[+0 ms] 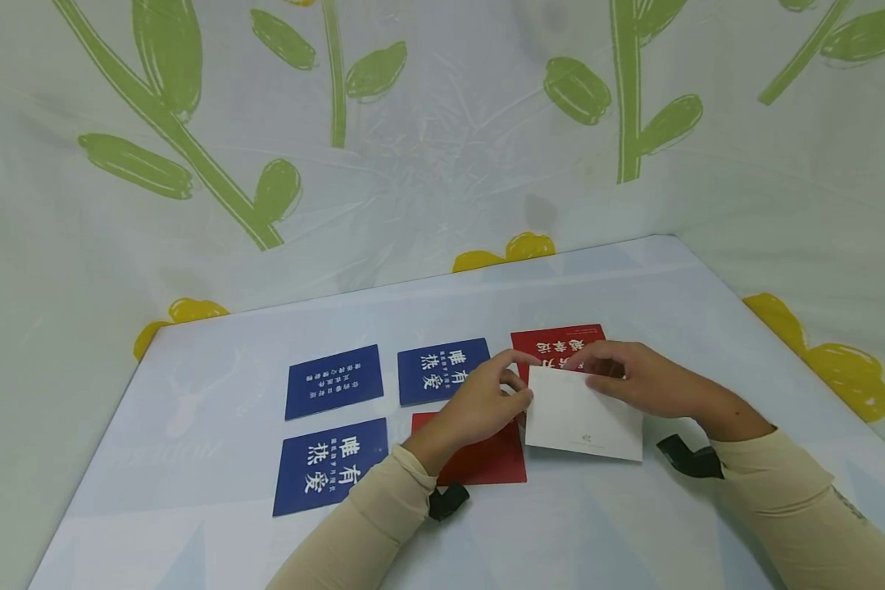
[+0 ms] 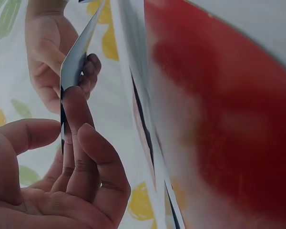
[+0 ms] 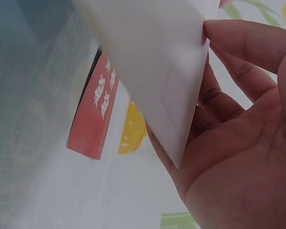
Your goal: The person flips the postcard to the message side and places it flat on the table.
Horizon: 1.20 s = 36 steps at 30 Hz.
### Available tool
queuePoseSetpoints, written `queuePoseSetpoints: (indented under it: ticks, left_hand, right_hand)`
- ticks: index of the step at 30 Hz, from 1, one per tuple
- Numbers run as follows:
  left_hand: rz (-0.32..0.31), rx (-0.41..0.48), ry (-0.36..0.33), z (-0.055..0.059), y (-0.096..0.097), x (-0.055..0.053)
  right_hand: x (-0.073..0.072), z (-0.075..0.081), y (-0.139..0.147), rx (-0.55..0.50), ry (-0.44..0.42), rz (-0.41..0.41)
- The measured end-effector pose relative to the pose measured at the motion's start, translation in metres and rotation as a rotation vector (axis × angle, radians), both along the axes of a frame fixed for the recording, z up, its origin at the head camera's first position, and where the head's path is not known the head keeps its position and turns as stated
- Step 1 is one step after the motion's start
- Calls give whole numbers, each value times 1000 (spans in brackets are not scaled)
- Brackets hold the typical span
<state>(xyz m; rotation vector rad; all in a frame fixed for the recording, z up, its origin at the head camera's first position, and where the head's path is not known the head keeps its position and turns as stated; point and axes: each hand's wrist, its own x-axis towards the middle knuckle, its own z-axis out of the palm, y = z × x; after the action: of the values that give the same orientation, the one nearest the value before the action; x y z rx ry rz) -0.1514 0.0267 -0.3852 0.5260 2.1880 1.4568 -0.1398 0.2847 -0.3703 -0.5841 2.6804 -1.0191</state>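
White card: I've got this white card (image 1: 583, 418) up in both hands, off the table (image 1: 531, 541), toward the right side of the spread. Pale side faces me, with a tiny print near the lower edge that's too small to read.
Left hand: my left hand (image 1: 487, 406) has the card's left edge pinched, thumb on one side and fingers on the other, so it's closed down to about the card's thickness.
Right hand: same deal, my right hand (image 1: 645, 381) pinches the top edge, thumb on the pale face and fingers round behind. Palm's roomy, but the tips are closed on it.
Red cards: the far red card (image 1: 553, 338) has white characters and sits just beyond my fingers, partly hidden. The near red card (image 1: 483, 459) lies between my left forearm and the white one, partly covered.
Blue cards: three with white characters. The far-left blue card (image 1: 335, 383) and the middle blue card (image 1: 428, 377) lie side by side with a gap, and the near-left blue card (image 1: 324, 471) is closer to me, one corner under my sleeve in the head view.
Arms: beige left sleeve (image 1: 365, 533) and right sleeve (image 1: 789, 492), with a black piece (image 1: 689, 459) showing by the right wrist.
Backdrop: pale sheet (image 1: 450, 106), green leaves and yellow shapes printed on it.
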Motion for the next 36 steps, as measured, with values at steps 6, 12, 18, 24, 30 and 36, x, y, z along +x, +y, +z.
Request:
queuePoseSetpoints:
  ticks: [6, 12, 18, 24, 30, 36]
  left_hand:
    - [0, -15, 12, -2, 0, 0]
    - [1, -46, 29, -4, 1, 0]
    - [8, -71, 39, -7, 1, -1]
    - [9, -95, 46, -7, 1, 0]
    - [8, -124, 36, -6, 1, 1]
    - [7, -151, 45, -7, 2, 1]
  right_hand:
    - [1, -2, 1, 12, 12, 5]
    - [0, -3, 1, 33, 3, 0]
    - [1, -3, 0, 44, 4, -2]
    - [1, -3, -1, 51, 5, -6]
    - [0, -4, 0, 56, -6, 0]
    - [-1, -5, 1, 57, -21, -1]
